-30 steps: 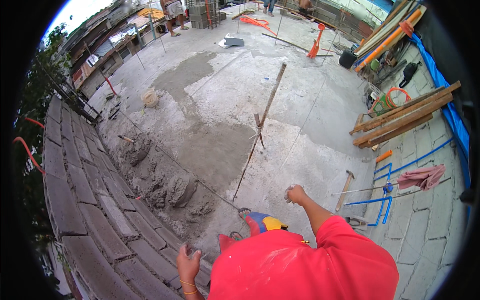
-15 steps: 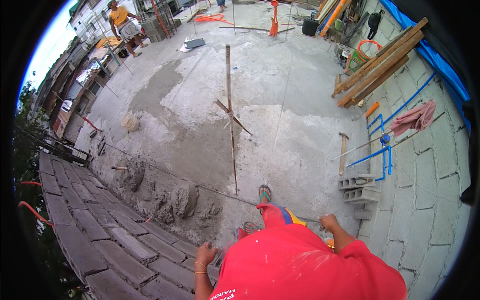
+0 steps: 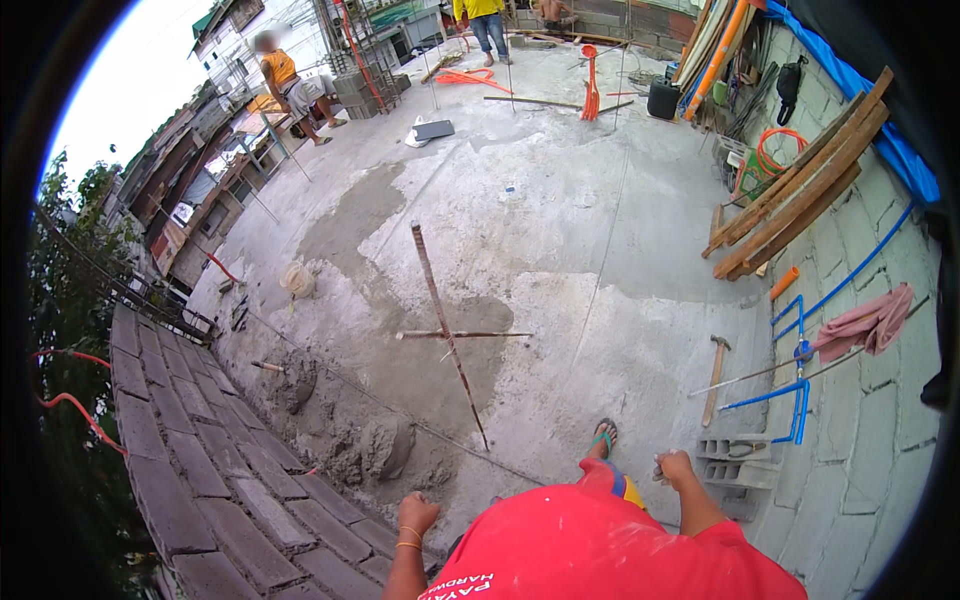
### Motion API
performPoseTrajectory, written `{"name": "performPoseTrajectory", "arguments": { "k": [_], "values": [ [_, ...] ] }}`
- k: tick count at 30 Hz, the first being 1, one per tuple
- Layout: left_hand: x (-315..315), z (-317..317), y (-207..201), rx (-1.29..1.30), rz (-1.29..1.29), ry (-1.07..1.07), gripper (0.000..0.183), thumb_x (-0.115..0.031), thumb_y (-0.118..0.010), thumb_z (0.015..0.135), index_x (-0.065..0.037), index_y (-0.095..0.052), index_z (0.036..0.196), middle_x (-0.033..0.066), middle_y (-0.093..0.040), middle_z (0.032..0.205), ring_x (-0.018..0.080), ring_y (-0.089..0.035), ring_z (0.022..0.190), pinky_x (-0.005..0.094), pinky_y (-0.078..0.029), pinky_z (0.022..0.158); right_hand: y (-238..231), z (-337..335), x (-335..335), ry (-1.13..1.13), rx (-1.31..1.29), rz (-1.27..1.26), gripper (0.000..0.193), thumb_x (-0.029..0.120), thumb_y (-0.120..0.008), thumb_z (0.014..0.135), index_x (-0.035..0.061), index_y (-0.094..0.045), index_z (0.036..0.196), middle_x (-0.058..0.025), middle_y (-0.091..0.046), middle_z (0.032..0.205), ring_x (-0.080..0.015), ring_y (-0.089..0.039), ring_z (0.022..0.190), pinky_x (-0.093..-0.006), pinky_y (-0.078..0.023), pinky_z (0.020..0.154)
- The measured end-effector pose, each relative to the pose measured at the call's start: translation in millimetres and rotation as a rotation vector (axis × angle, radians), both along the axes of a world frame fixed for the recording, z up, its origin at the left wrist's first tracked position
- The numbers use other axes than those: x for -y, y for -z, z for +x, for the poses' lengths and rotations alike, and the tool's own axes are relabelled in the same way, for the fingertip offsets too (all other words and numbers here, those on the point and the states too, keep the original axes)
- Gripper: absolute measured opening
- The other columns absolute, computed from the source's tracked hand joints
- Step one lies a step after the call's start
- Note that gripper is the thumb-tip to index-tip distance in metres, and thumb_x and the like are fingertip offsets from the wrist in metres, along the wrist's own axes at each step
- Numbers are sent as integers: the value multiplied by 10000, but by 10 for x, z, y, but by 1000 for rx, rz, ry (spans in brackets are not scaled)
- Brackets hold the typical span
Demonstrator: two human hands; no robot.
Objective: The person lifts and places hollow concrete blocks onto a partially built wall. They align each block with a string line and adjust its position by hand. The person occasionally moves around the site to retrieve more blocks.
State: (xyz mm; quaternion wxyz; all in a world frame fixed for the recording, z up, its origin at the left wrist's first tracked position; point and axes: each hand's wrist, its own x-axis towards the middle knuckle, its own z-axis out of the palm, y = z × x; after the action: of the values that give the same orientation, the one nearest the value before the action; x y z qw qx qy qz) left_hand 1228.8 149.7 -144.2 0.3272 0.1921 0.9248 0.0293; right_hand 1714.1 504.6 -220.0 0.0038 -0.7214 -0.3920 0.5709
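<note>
My left hand [image 3: 420, 512], with a yellow band at its wrist, hangs beside the low block wall [image 3: 215, 495], its fingers curled in. My right hand [image 3: 675, 467] is held out near the hollow blocks [image 3: 738, 472] with its fingers closed; whether something small is in them cannot be made out. Neither hand touches anything around it. Ahead stands a rusty steel bar [image 3: 436, 290] with a shorter crosspiece [image 3: 490, 334] across it. A hammer [image 3: 716, 378] lies on the concrete by the right wall. Wet mortar [image 3: 385, 447] is heaped along the low wall, a wooden-handled tool [image 3: 267, 366] near it.
A steel rod [image 3: 400, 408] runs low across the floor. Wooden planks [image 3: 805, 190] lean on the right wall, above blue pipes [image 3: 800, 385] and a pink cloth [image 3: 866, 322]. Thin rods stand upright farther off. A person in orange [image 3: 282, 72] and one in yellow [image 3: 482, 20] are beyond.
I have stepped forward, one foot now ahead at the right. The view has tilted up, and the upright bar is nearer. My left fingers have curled in; my right hand has shifted slightly right.
</note>
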Motion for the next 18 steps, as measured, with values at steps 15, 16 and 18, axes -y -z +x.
{"name": "performPoseTrajectory", "arguments": {
  "k": [15,16,18],
  "values": [
    [-1961,442,818,243,78,216,595,-495,-617,906,-7,-650,1245,239,-705,1087,394,-677,1000,463,-518,888,-298,288,-2878,-114,-47,128,92,140,-544,982,51,-565,977,-84,-648,739,-228,-665,584,-358,-464,463],
    [-2155,447,825,188,86,337,594,-513,-600,907,-18,-661,1229,251,-690,1142,411,-656,1067,469,-506,927,-302,153,-3021,-143,-81,139,97,138,-545,985,43,-564,973,-75,-645,728,-213,-664,562,-323,-430,410],
    [-2510,453,870,234,130,199,586,-512,-594,905,-16,-669,1208,260,-656,1225,419,-608,1171,477,-475,991,-227,-155,-3330,-261,-130,113,89,132,-529,991,45,-548,987,-70,-637,712,-216,-662,553,-316,-440,410]
  ]
}}
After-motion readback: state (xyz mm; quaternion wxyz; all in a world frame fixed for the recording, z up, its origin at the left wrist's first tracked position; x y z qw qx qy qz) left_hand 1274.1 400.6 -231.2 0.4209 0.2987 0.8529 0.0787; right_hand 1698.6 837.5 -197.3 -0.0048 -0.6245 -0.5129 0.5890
